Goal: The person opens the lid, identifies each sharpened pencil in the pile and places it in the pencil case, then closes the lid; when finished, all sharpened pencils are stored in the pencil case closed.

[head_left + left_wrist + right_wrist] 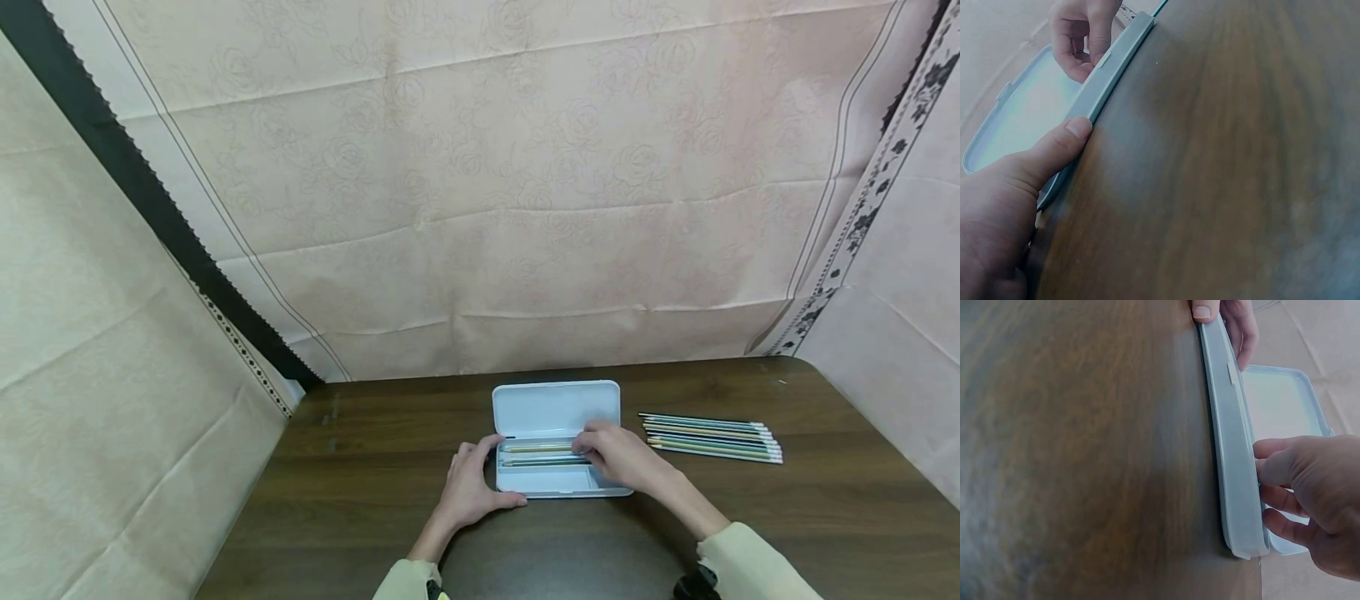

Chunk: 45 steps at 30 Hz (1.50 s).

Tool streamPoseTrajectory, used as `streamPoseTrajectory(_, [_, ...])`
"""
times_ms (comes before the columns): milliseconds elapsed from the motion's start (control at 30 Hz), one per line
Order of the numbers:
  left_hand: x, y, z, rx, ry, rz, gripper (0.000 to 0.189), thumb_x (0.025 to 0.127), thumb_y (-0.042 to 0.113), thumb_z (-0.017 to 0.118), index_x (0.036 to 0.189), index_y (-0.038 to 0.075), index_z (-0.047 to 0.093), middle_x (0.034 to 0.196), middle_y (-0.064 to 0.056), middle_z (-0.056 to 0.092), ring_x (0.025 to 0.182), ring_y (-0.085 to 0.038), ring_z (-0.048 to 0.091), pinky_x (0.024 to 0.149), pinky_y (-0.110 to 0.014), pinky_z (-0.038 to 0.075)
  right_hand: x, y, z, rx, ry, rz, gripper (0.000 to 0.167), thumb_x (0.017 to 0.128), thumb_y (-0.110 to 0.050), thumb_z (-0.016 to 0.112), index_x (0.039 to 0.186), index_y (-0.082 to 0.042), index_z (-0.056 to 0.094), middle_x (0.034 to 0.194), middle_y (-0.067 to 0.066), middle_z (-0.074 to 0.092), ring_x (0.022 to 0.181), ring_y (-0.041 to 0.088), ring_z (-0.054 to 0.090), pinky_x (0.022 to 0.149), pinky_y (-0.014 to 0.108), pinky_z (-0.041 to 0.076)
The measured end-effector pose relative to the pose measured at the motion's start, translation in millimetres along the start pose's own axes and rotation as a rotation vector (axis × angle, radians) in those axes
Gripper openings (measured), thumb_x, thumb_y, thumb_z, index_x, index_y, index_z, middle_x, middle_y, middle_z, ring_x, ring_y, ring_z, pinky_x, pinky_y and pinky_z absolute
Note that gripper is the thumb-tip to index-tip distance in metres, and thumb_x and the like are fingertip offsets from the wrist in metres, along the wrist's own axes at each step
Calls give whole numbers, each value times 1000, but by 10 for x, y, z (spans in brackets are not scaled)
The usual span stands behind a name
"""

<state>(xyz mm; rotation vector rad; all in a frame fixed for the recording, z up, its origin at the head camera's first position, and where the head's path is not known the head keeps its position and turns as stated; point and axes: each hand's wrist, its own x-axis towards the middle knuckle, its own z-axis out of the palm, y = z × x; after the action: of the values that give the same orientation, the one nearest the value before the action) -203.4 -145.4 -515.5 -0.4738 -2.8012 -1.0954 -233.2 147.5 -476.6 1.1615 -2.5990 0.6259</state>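
Observation:
A light blue pencil case lies with its lid swung back, away from me. Several pencils lie lengthwise in its tray. My left hand grips the case's left end, the thumb on the front edge and the fingers at the back. Inside the right part of the tray, my right hand pinches at the right end of a pencil. In the right wrist view the front wall of the case hides the fingertips of the right hand, and the pencils are out of sight.
To the right of the case, a row of several pencils lies side by side on the brown wooden table. Pale patterned cloth hangs behind the table and along both sides.

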Motion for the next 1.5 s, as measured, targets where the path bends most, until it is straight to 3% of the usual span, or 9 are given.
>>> streamPoseTrajectory(333, [-2, 8, 8, 0, 9, 11, 99, 64, 57, 90, 143, 14, 51, 126, -5, 56, 104, -21, 44, 86, -43, 38, -102, 63, -138, 32, 14, 76, 21, 83, 3, 78, 100, -9, 76, 93, -2, 65, 80, 10, 57, 74, 33, 54])
streamPoseTrajectory(667, [2, 1, -7, -4, 13, 7, 99, 63, 58, 90, 144, 16, 51, 124, -5, 55, 103, -21, 44, 86, -44, 38, -503, 362, -453, -3, 95, 168, 23, 82, 8, 76, 99, -9, 75, 89, -5, 62, 76, 7, 54, 67, 30, 51])
streamPoseTrajectory(800, [4, -1, -5, -7, 11, 4, 99, 64, 59, 89, 144, 17, 51, 123, -5, 55, 102, -21, 44, 85, -44, 38, -691, 502, -529, -33, 137, 152, 26, 78, 11, 76, 96, -7, 74, 85, -5, 61, 73, 5, 51, 62, 29, 48])
streamPoseTrajectory(1100, [2, 2, 9, -2, 11, 10, 99, 63, 58, 90, 144, 16, 51, 125, -5, 55, 104, -22, 44, 86, -44, 38, -1078, 757, -550, -133, 277, 31, 34, 66, 14, 79, 87, -10, 72, 83, -7, 62, 73, 4, 56, 60, 30, 50])
streamPoseTrajectory(1300, [-1, 5, 12, 0, 10, 11, 99, 63, 58, 90, 144, 16, 51, 125, -5, 55, 104, -22, 45, 86, -44, 38, -1262, 847, -628, -175, 278, 61, 38, 62, 14, 83, 86, -14, 71, 88, -6, 61, 79, 15, 63, 66, 37, 53])
streamPoseTrajectory(1500, [5, -5, 10, -2, 6, 5, 99, 64, 58, 90, 144, 15, 51, 126, -5, 55, 105, -22, 44, 86, -44, 38, -1388, 909, -679, -208, 280, 103, 40, 61, 13, 84, 86, -15, 71, 90, -5, 62, 81, 18, 63, 67, 37, 52])
